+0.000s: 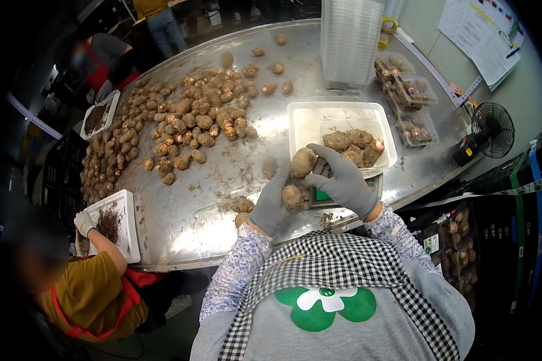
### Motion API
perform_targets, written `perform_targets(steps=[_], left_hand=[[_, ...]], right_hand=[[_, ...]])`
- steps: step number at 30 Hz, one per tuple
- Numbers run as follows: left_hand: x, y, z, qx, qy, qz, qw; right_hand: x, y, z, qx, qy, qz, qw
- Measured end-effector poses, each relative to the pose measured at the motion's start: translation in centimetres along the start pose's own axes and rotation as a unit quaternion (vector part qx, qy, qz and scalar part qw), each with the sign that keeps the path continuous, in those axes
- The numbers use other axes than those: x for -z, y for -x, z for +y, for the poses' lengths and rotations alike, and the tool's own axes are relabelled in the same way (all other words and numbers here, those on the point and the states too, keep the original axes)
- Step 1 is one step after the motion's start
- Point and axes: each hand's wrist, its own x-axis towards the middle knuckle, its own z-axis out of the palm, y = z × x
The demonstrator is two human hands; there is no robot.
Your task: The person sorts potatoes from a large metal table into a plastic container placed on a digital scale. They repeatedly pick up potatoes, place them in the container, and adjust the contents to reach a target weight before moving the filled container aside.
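Both my hands wear grey gloves and meet in front of a white tray (296, 123). My right hand (346, 185) grips a brown taro root (303, 162) between thumb and fingers, at the tray's near left corner. Just below it, my left hand (268, 203) is closed on a smaller round taro root (292, 196). A clear plastic box (330, 126) inside the tray contains several taro roots (350, 143). Under the tray, a scale (372, 185) shows partly, with a bit of green panel; my right hand covers much of it. More taro roots (243, 207) lie beside my left wrist.
A large heap of taro roots (202, 105) spreads over the metal table (217, 174). Tall stacked clear boxes (349, 48) stand behind the tray, filled boxes (415, 114) and a black fan (494, 129) to the right. Co-workers stand at left by white trays (131, 225).
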Motion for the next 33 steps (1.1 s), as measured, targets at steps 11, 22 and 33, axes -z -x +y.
perform_targets(steps=[11, 22, 33], left_hand=[[0.5, -1.0, -4.5, 0.226, 0.571, -0.061, 0.787], [-1.1, 0.3, -0.5, -0.029, -0.006, 0.105, 0.994], [2.2, 2.1, 1.5, -0.006, 0.147, 0.207, 0.967]], right_hand=[[-1.1, -0.2, 1.4, -0.054, -0.062, 0.026, 0.996], [-1.0, -1.4, -0.2, -0.007, -0.006, -0.007, 1.000], [-5.7, -2.6, -0.4, -0.021, -0.050, 0.000, 0.999]])
